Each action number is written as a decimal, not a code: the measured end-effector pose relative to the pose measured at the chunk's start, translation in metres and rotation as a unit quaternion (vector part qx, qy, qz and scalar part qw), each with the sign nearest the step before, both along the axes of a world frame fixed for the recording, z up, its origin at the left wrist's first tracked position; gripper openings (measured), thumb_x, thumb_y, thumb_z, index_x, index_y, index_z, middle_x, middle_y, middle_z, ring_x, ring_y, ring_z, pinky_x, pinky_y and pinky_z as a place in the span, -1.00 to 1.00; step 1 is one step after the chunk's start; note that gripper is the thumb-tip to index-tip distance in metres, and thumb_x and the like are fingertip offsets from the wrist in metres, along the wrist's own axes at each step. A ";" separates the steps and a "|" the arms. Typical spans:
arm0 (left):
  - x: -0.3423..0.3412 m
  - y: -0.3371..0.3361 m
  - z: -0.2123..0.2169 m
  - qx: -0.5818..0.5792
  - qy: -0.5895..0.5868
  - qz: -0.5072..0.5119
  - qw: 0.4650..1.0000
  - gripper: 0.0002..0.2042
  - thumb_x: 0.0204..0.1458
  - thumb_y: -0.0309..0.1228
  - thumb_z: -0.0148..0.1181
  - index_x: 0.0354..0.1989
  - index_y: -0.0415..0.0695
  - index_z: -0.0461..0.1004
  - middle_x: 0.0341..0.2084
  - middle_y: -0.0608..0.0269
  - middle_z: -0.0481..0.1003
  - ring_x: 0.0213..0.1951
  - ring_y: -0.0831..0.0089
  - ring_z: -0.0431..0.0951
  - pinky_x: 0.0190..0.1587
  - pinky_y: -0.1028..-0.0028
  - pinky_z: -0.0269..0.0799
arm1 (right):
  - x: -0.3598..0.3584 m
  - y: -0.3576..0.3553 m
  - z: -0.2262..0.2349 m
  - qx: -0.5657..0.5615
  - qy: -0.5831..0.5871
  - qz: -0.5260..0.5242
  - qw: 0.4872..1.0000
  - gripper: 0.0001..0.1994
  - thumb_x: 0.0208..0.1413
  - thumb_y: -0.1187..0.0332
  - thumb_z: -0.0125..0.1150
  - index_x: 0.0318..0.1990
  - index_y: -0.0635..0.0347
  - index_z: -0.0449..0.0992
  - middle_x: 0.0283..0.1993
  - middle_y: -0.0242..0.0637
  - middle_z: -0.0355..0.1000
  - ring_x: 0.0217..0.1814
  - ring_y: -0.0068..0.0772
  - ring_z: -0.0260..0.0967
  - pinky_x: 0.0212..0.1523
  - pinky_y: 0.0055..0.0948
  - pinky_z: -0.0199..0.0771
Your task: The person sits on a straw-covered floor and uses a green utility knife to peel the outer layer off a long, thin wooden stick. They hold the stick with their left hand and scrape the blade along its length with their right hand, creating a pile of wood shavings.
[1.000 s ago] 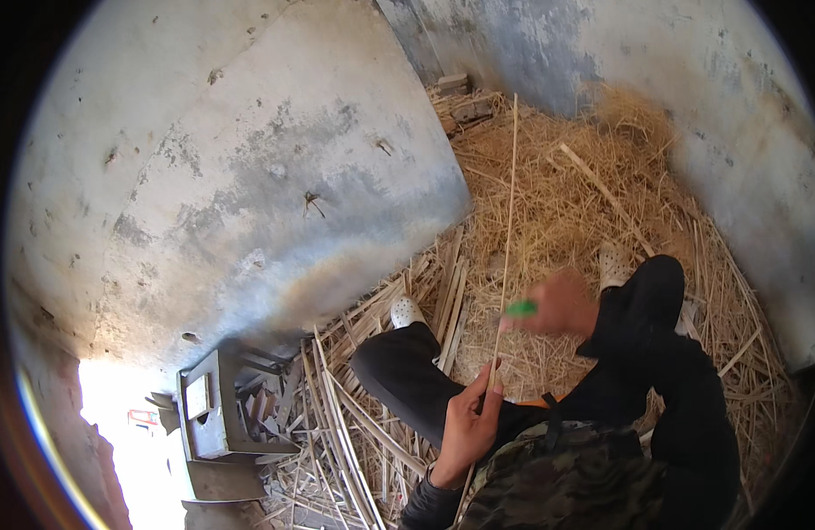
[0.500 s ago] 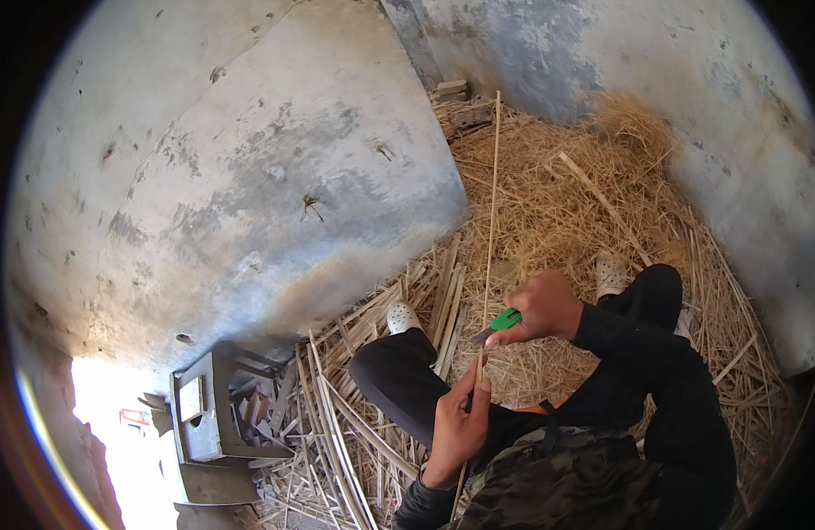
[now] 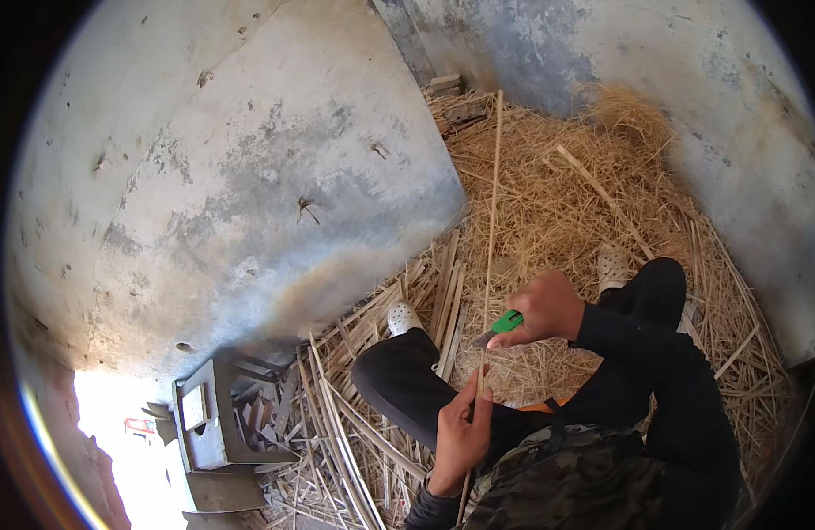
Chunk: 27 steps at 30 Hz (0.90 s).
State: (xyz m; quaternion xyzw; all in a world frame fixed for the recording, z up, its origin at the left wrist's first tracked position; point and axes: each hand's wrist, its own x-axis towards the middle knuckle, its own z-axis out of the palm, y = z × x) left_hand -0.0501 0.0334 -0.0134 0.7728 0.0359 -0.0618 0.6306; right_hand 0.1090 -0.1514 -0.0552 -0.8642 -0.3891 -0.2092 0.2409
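My right hand (image 3: 547, 309) is closed round the green handle of a knife (image 3: 506, 321). Its short grey blade lies against a long, thin bamboo-like strip (image 3: 493, 208), just beyond my left hand. Fingers and thumb of my left hand (image 3: 463, 433) pinch that strip below the blade. From there the strip runs down past my left wrist and up across the shavings toward the far corner. My right fingers partly hide the knife handle, and the exact contact of blade and strip is too small to make out.
Curly shavings (image 3: 558, 212) heap up ahead of my crossed legs. Split strips (image 3: 337, 433) lie in a pile at the left, beside a wooden box-like piece of furniture (image 3: 215, 415). A thicker strip (image 3: 606, 199) rests on the shavings. Worn plaster walls (image 3: 275, 159) stand close around.
My left hand has slid slightly down, so the gap between it and the blade is a little wider. The right hand with the knife has barely moved.
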 end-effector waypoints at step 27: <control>-0.037 0.001 0.007 0.043 0.077 -0.064 0.994 -0.62 0.23 -0.45 0.00 0.16 -0.41 0.30 -0.12 0.17 0.49 -0.08 0.64 0.37 -0.03 0.65 0.28 | 0.042 -0.049 -0.016 -0.025 0.134 -0.117 0.984 -0.22 0.01 -0.49 -0.15 -0.81 0.09 0.32 -0.89 -0.45 -0.04 -0.87 -0.46 -0.07 -0.80 -0.35 -0.06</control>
